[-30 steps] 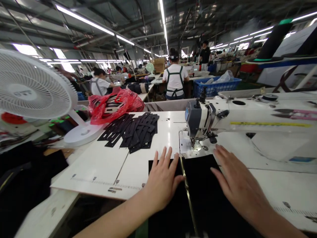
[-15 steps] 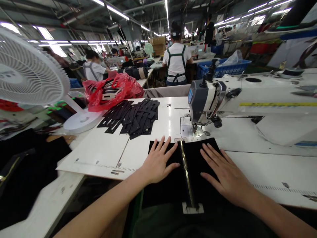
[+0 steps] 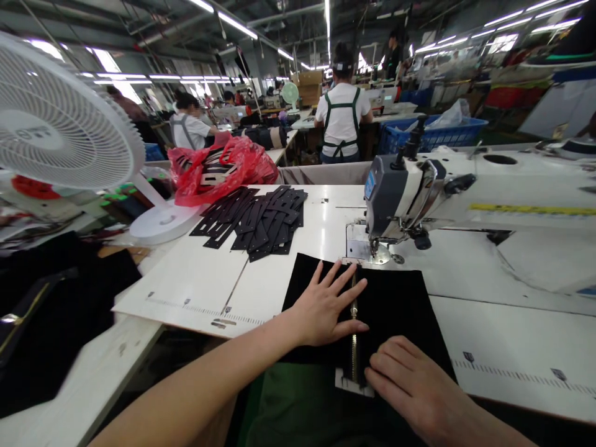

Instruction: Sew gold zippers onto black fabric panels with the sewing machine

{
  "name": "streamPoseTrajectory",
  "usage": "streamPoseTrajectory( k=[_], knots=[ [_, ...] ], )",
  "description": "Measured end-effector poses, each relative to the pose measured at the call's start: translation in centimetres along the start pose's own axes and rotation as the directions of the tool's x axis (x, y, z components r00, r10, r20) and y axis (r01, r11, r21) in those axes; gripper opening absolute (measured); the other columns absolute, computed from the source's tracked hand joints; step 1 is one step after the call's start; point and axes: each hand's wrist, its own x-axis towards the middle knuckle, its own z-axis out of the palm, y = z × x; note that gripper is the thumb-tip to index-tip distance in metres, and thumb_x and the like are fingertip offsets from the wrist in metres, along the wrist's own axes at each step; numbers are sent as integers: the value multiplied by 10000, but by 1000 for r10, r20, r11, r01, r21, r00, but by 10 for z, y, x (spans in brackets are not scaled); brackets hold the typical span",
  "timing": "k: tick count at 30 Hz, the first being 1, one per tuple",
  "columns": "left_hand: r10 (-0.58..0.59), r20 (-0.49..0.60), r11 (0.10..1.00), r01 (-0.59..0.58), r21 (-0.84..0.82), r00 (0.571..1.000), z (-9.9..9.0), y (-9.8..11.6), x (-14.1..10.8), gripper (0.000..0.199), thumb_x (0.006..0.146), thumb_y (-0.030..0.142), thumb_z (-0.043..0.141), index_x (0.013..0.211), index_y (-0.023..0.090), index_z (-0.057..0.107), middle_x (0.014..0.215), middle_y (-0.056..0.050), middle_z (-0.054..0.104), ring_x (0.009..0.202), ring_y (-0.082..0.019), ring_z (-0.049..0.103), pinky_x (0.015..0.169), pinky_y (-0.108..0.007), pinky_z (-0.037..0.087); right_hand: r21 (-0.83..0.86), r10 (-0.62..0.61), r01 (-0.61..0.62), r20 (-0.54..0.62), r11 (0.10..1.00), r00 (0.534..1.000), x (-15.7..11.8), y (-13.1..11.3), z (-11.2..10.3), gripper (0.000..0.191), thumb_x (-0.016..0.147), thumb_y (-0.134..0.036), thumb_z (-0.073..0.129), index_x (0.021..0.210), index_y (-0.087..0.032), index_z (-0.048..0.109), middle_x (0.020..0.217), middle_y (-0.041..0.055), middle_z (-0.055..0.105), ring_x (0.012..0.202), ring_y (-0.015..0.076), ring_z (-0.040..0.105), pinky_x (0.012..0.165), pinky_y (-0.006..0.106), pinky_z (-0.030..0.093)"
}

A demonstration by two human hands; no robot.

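Note:
A black fabric panel (image 3: 395,304) with a gold metal zipper (image 3: 354,347) down its middle lies at the table's front, its lower part overhanging the edge. My left hand (image 3: 328,304) rests flat on it with fingers spread, the fingertips reaching across the upper zipper. At the zipper's lower end, a white piece (image 3: 347,382) shows. My right hand (image 3: 414,385) is closed beside that piece, fingers bent together on the panel's lower part; its thumb is hidden. Just beyond the panel's top edge is the sewing machine's (image 3: 395,198) presser foot area.
Left of the machine lies a pile of black cut strips (image 3: 265,217). Behind it sits a red plastic bag (image 3: 223,167). A white fan (image 3: 60,124) stands at left, above more black fabric (image 3: 69,323). Beyond are a blue basket (image 3: 433,130) and a person in an apron (image 3: 342,118).
My left hand has slid right, over the zipper. My right hand has left its flat place on the panel's right side, moved down toward the zipper's lower end and closed.

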Motion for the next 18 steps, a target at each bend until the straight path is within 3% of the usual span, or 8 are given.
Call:
streamPoseTrajectory(
  k=[4, 7, 10, 14, 16, 18],
  knots=[
    [70, 32, 997, -70, 11, 997, -2, -13, 6, 729, 854, 615, 424, 1434, 237, 192, 1515, -97, 104, 1379, -340, 30, 1066, -601, 54, 34, -64, 60, 127, 998, 990, 11, 8, -11, 366, 909, -81, 270, 899, -147, 629, 739, 63, 611, 721, 170, 523, 738, 343, 448],
    [89, 22, 996, -90, 9, 996, -1, -16, 9, 722, 852, 602, 439, 1430, 237, 205, 1516, -93, 100, 1378, -344, 33, 1063, -607, 59, 40, -110, 108, 63, 993, 992, 7, 11, -14, 394, 921, -83, 243, 918, -158, 630, 748, 56, 632, 723, 170, 543, 785, 333, 443],
    [88, -29, 996, -88, -4, 996, -4, -16, 8, 726, 840, 568, 503, 1413, 195, 260, 1508, -123, 132, 1376, -346, 70, 1069, -596, 74, 29, -58, 56, 55, 998, 997, -2, 12, -9, 375, 925, -75, 252, 932, -132, 623, 832, 66, 646, 786, 171, 561, 814, 331, 444],
    [198, -176, 971, -217, -99, 964, -16, 0, -18, 498, 853, 504, 545, 1205, 152, 529, 1346, -128, 460, 1308, -270, 327, 1114, -509, 56, -15, 35, -34, 67, 999, 997, -10, 12, 0, 295, 895, -59, 323, 951, -109, 609, 842, 87, 620, 787, 185, 553, 766, 361, 461],
    [246, -219, 944, -284, -166, 944, -20, 12, -38, 442, 837, 544, 545, 1053, 163, 608, 1156, -91, 604, 1178, -227, 486, 1126, -455, 120, -25, 58, -56, 61, 998, 996, -10, 11, 2, 251, 876, -51, 372, 976, -100, 596, 841, 87, 609, 791, 189, 546, 762, 364, 462],
    [246, -228, 949, -282, -143, 942, -18, 24, -55, 355, 883, 463, 526, 1038, 155, 610, 1056, -82, 644, 1080, -210, 553, 1108, -442, 205, -22, 61, -60, 52, 998, 997, -8, 10, 4, 237, 866, -47, 393, 994, -99, 586, 838, 83, 600, 795, 191, 542, 763, 365, 459]
  ],
)
